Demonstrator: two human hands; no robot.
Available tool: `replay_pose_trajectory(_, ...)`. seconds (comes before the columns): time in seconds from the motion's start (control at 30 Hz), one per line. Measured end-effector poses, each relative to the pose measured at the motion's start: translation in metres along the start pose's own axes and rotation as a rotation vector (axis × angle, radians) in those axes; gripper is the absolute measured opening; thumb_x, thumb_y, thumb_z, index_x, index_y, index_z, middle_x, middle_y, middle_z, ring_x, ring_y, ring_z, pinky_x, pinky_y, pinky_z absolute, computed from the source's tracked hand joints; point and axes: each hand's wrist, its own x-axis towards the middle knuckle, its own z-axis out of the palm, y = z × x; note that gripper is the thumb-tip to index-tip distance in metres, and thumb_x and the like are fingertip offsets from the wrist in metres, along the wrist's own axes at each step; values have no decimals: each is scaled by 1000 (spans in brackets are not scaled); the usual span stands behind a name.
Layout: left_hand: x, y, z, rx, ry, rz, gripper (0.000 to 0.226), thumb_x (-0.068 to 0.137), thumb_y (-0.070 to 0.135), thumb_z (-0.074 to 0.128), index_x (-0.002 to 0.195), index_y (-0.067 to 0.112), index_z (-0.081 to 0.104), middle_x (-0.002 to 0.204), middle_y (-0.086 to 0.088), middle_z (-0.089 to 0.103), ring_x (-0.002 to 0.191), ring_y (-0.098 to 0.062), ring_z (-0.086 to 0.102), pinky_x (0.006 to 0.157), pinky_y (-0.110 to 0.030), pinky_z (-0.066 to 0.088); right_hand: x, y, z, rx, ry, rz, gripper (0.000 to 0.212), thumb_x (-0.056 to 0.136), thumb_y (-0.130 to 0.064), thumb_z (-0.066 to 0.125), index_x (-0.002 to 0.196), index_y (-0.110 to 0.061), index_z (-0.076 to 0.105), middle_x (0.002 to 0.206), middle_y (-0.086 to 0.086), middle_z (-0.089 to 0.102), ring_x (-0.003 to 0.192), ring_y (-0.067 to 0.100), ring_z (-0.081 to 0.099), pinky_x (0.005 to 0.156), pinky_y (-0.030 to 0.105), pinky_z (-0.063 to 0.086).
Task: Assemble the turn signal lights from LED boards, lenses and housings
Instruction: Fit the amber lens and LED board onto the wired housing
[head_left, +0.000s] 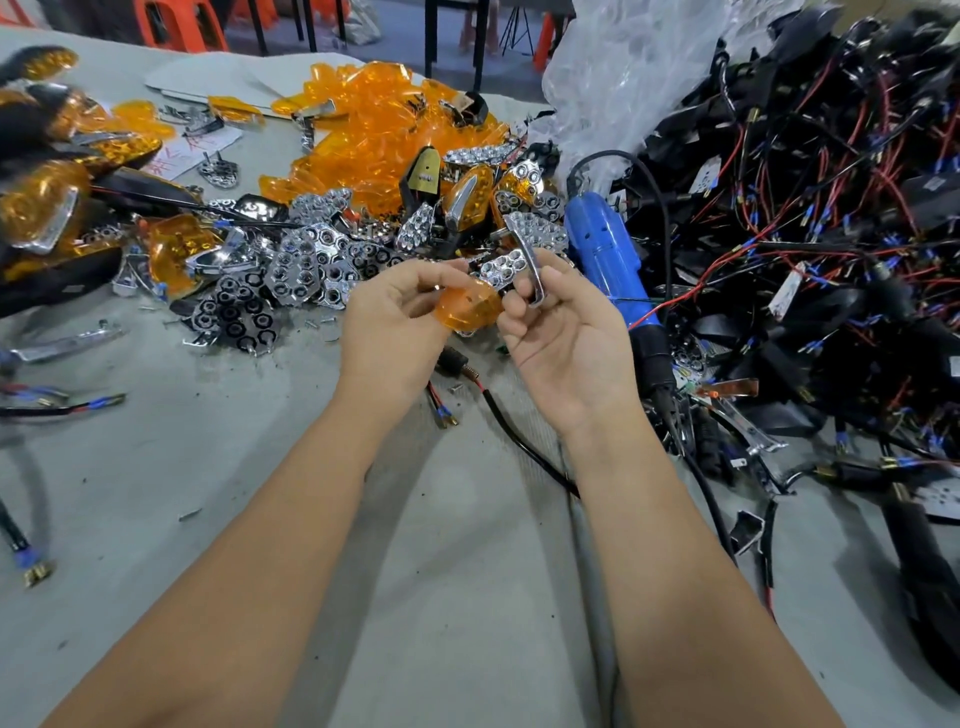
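- The left hand (395, 317) pinches an amber lens (466, 308) between thumb and curled fingers, holding it above the desk (208, 467), just near of the heap of chrome reflectors (291, 270).
- The right hand (566, 338) curls its fingers round a chrome trim piece (530, 270) with a honeycomb reflector (501, 267) touching the lens's far edge.
- The lens's long axis runs roughly left to right, and its domed face tilts up toward the camera (which end is the pointed one I cannot tell).
- Risk: if the parts meet skewed, the reflector may seat crooked, or a clip may snap under forcing.
- A loose pinch could drop the lens into the clutter below, among the black and red wire (498, 410) and the blue tool (602, 254), where it could scratch.
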Motion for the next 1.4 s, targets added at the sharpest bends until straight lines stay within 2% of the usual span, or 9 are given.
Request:
replay_pose_trajectory(0.23, 0, 4, -5, -327, -97, -155, 26, 82, 9, 72, 108, 12, 68, 108, -5, 75, 101, -20, 71, 81, -27, 57, 1, 2, -2, -205, -28, -12, 22, 98, -2, 43, 102, -5, 64, 71, 2, 61, 61, 12, 57, 58, 21, 47)
replay_pose_trajectory(0.37, 0, 3, -4, -356, -39, -186, 26, 79, 8, 72, 97, 14, 53, 113, -12, 72, 94, -18, 70, 70, -24, 56, -1, 8, -1, -476, -65, -52, 16, 89, -5, 53, 99, -8, 66, 78, 7, 62, 63, 13, 57, 60, 23, 48)
replay_pose_trajectory(0.5, 0, 2, -4, -229, -58, -208, 7, 85, 18, 71, 79, 21, 73, 89, -7, 69, 81, -17, 61, 73, -25, 54, -4, 14, 1, -594, -33, -114, 12, 93, -3, 60, 98, -13, 65, 78, 1, 64, 65, 12, 59, 63, 23, 51)
replay_pose_trajectory(0.73, -2, 6, -7, -224, -162, -170, 24, 88, 28, 58, 81, 26, 80, 84, 5, 76, 79, -7, 70, 72, -20, 55, -5, 20, 6, -584, 43, -151, 5, 95, -10, 60, 96, -14, 63, 82, 2, 65, 68, 11, 61, 68, 29, 55)
replay_pose_trajectory(0.83, -2, 2, -9, -21, -168, -76, 17, 85, 15, 69, 96, 25, 76, 90, 6, 76, 88, -11, 70, 84, -28, 56, -5, 20, 7, -546, 70, -119, 7, 97, -10, 60, 94, -14, 64, 82, 4, 65, 73, 15, 61, 80, 46, 57)
replay_pose_trajectory(0.97, -1, 2, -7, -4, -66, -84, 18, 93, 7, 63, 97, 21, 74, 94, 1, 77, 92, -18, 71, 92, -41, 56, -6, 15, 10, -462, 69, -116, 15, 98, -4, 55, 90, -14, 62, 67, -1, 59, 60, 13, 55, 60, 25, 50)
replay_pose_trajectory(1.1, 3, 4, -10, -119, 49, -138, 22, 95, 4, 60, 89, 19, 75, 91, -5, 75, 89, -28, 63, 93, -53, 52, -7, 13, 9, -496, 42, -142, 19, 95, 2, 55, 87, -13, 63, 64, -2, 57, 57, 12, 52, 58, 23, 45)
replay_pose_trajectory(1.23, 3, 5, -13, -206, 20, -164, 19, 95, 2, 59, 93, 13, 74, 91, -5, 77, 84, -17, 72, 77, -30, 60, -7, 15, 9, -654, 23, -176, 18, 93, 2, 60, 89, -14, 65, 69, -3, 60, 61, 12, 54, 59, 23, 46)
replay_pose_trajectory(1.4, 3, 3, -13, -206, -24, -158, 21, 94, 0, 60, 92, 14, 75, 89, -4, 78, 82, -13, 72, 73, -25, 59, -8, 14, 8, -680, 26, -168, 15, 93, 0, 62, 91, -14, 66, 70, -3, 62, 62, 12, 55, 59, 23, 45)
